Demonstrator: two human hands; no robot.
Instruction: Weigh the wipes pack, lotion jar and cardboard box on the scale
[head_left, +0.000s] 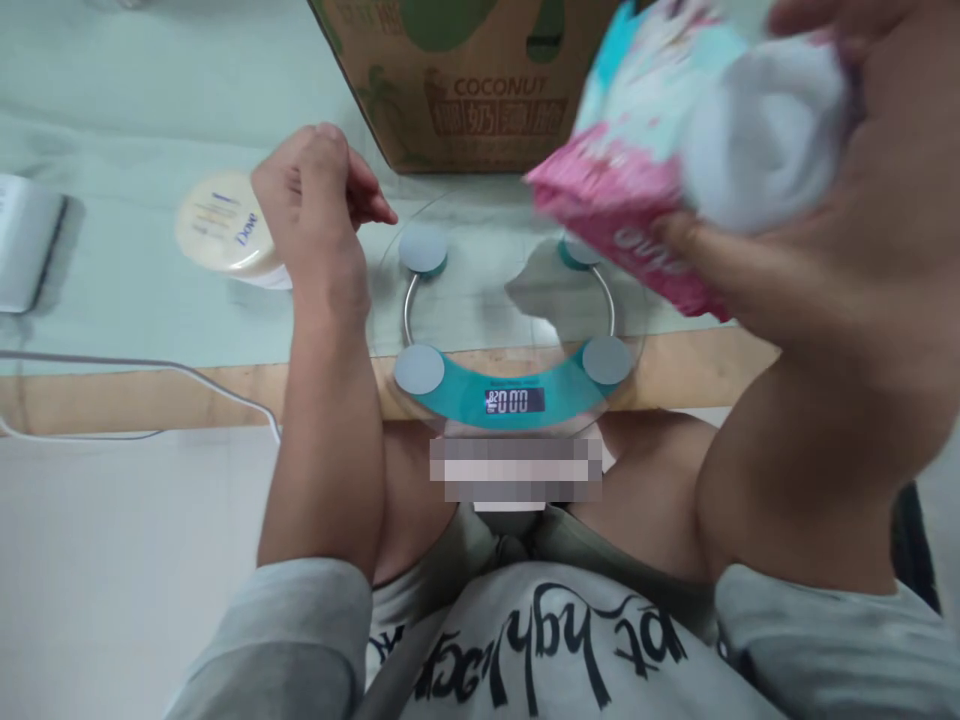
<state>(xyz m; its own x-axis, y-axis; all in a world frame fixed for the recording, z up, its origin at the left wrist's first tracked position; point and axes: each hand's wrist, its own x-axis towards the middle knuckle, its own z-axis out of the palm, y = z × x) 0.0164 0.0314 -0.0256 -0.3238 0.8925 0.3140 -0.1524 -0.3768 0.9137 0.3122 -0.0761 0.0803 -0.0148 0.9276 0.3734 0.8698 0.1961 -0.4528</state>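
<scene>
Up at the right, my right hand (847, 250) grips a pink and light-blue plastic pouch (622, 170) with a large white round cap (765, 135) on the side toward my palm. The pouch is tilted and slightly blurred, above the right part of a round glass scale (517, 405). Zeros show on the scale's lit display, and nothing rests on its glass. My left hand (319, 190), its fingers curled in with nothing visible in them, hovers by the scale's far left edge. Just left of it, partly covered by the wrist, stands a cream-lidded Dove jar (217, 225).
A brown coconut carton (480, 110) stands behind the scale. At the far left lies a white box-shaped object (28, 240), and a white cable (180, 370) runs along the table's wooden front edge (112, 395). Pale green cloth (150, 80) covers the tabletop.
</scene>
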